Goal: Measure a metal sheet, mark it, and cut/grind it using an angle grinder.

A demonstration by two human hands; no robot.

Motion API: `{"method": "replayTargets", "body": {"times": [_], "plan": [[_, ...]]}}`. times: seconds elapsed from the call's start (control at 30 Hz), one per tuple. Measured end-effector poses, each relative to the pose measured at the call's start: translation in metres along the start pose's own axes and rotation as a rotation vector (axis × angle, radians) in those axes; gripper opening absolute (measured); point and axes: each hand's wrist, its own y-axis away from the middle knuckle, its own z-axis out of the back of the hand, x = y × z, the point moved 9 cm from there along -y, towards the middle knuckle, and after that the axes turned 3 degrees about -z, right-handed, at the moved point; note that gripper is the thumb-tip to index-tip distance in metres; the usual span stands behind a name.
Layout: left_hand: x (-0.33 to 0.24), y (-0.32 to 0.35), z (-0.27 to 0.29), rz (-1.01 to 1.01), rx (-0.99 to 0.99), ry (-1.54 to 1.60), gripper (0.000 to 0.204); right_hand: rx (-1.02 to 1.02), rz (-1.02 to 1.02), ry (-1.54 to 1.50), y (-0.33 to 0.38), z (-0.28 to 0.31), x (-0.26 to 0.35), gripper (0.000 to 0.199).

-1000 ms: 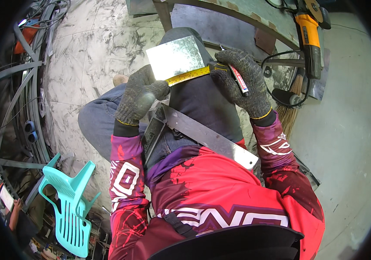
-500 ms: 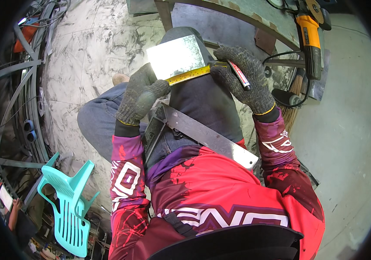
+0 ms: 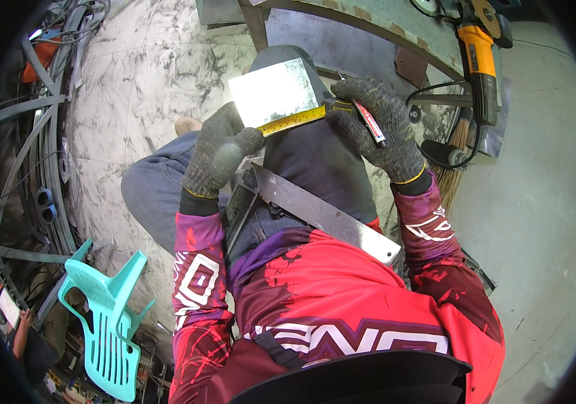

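Note:
A shiny rectangular metal plate (image 3: 274, 89) lies over my raised knee. Along its near edge runs the yellow blade of a tape measure (image 3: 292, 122). My left hand (image 3: 215, 149), in a grey knit glove, pinches the blade's left end at the plate's corner. The matching glove on my right hand (image 3: 385, 124) closes round the tape's dark case at the other end; most of that case is hidden. A white marker (image 3: 370, 124) with red print and a black end is also held in my right hand. Across my lap rests a metal try square (image 3: 321, 210), its dark stock beside my left wrist.
An orange and black angle grinder (image 3: 480, 60) lies at the far right by a metal workbench (image 3: 368, 23). A broom (image 3: 459, 135) is below it. Metal strips (image 3: 45, 161) and cables line the left, with a turquoise plastic chair (image 3: 106, 323) nearer and part of another person (image 3: 24, 330).
The plate and both hands have shifted down very slightly. A little more of the tape case shows beside my right fingers. Both grips stay the same.

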Motion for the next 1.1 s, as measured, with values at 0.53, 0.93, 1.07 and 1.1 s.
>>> {"method": "replayTargets", "body": {"times": [0.53,0.93,1.07,1.1], "plan": [[-0.020,0.006,0.002,0.089,-0.004,0.062,0.050,0.118,-0.078,-0.175,-0.021,0.003,0.008,0.043],[-0.028,0.004,-0.013,-0.025,0.026,0.136,0.049,0.104,-0.085,-0.126,-0.017,0.012,0.012,0.043],[-0.026,0.021,-0.023,0.028,-0.021,0.121,0.050,0.141,-0.044,-0.119,-0.017,0.015,0.019,0.041],[-0.022,0.026,-0.025,0.064,-0.016,0.050,0.052,0.199,-0.068,-0.105,-0.015,0.012,0.019,0.040]]}}
